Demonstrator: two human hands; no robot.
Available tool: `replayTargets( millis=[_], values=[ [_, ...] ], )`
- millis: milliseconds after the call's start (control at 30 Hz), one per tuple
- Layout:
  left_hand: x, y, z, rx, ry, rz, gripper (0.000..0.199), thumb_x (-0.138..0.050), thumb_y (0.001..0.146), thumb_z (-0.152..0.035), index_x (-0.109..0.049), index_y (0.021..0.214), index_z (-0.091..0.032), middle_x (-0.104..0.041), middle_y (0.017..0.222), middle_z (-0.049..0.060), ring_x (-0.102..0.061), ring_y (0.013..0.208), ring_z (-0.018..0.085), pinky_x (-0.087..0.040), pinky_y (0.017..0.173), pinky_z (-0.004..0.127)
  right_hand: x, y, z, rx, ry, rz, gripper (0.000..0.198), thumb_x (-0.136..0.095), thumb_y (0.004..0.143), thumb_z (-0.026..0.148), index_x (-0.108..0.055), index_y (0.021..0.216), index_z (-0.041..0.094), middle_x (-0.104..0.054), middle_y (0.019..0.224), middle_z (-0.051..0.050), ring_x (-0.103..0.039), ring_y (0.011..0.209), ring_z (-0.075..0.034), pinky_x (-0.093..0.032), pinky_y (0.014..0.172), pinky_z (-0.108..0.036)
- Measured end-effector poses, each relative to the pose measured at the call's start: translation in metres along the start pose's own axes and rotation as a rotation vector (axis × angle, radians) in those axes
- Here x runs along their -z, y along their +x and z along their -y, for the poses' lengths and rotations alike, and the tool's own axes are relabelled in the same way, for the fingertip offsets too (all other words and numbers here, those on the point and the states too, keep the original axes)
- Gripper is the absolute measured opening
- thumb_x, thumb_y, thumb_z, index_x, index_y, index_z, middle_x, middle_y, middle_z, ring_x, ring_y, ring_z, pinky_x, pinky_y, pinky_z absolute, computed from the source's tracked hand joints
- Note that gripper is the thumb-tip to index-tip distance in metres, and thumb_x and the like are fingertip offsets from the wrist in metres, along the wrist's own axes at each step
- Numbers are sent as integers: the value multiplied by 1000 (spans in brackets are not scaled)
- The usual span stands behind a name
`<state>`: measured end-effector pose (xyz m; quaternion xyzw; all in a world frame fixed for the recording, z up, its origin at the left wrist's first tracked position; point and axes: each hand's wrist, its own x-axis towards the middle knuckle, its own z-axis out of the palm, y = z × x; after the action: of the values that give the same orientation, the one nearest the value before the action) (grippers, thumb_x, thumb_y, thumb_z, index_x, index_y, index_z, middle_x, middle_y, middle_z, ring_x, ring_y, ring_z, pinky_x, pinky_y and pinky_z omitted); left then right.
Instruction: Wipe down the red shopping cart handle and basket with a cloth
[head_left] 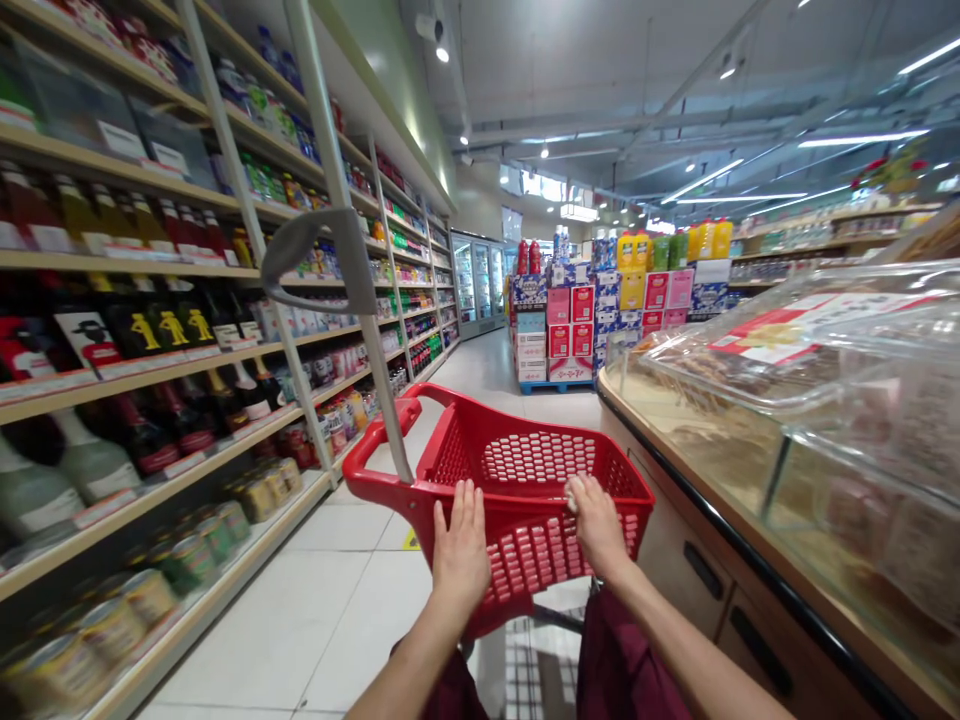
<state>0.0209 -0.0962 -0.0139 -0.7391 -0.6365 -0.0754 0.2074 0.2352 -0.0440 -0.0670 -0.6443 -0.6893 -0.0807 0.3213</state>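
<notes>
A red plastic shopping basket (540, 515) with perforated walls stands in front of me, its inside partly visible. My left hand (461, 545) lies flat on its near side, fingers straight and pointing up at the rim. My right hand (596, 520) rests at the same near rim farther right, fingers curled. Something small and pale shows by its fingertips, too small to name. From the basket's left end rises a metal pole with a grey loop handle (352, 262), touched by neither hand.
Shelves (142, 395) of bottles and cans line the left side. On the right stands a counter with clear covers (757, 400). Stacked cartons (571, 330) topped with bottles stand ahead on a blue pallet. Glass-door coolers (480, 280) are at the back, beyond the tiled floor (352, 580).
</notes>
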Motion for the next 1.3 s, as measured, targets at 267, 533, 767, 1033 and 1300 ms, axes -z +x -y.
replayTargets(
  millis=[267, 533, 767, 1033, 1300],
  values=[
    [3, -3, 2, -47, -17, -5, 66, -39, 70, -22, -21, 133, -10, -17, 142, 11, -5, 132, 25, -11, 104, 51, 2, 5, 0, 8, 30, 5, 44, -27, 82, 6, -49, 119, 16, -43, 129, -12, -32, 123, -24, -29, 96, -46],
    [1, -3, 0, -31, -22, 1, 65, -39, 71, -22, -23, 133, -10, -18, 142, 11, -7, 132, 23, -11, 105, 50, -19, 0, 66, 202, 189, -69, 47, -30, 78, 2, -49, 118, 17, -46, 127, -10, -36, 121, -19, -32, 97, -37],
    [2, -14, 35, -107, -143, -177, 64, -38, 71, -16, -24, 133, -12, -27, 140, 8, -15, 131, 20, -14, 106, 45, -12, 7, 49, 109, 211, -79, 41, -29, 83, 11, -51, 116, 18, -50, 122, -11, -39, 119, -21, -34, 94, -41],
    [40, -3, 125, 238, -91, -86, 61, -41, 67, -17, -35, 127, -13, -32, 138, 8, -15, 131, 24, -7, 105, 51, -20, 11, 127, 214, 389, -66, 43, -30, 80, 6, -52, 115, 16, -51, 121, -12, -41, 117, -20, -35, 96, -39],
    [41, -11, 119, 213, -25, -46, 69, -42, 65, -16, -27, 132, -16, -18, 143, 7, -5, 132, 22, -6, 105, 50, -16, 15, 209, 424, 425, -112, 47, -36, 78, 4, -45, 122, 18, -44, 128, -11, -36, 121, -24, -33, 95, -44]
  ],
)
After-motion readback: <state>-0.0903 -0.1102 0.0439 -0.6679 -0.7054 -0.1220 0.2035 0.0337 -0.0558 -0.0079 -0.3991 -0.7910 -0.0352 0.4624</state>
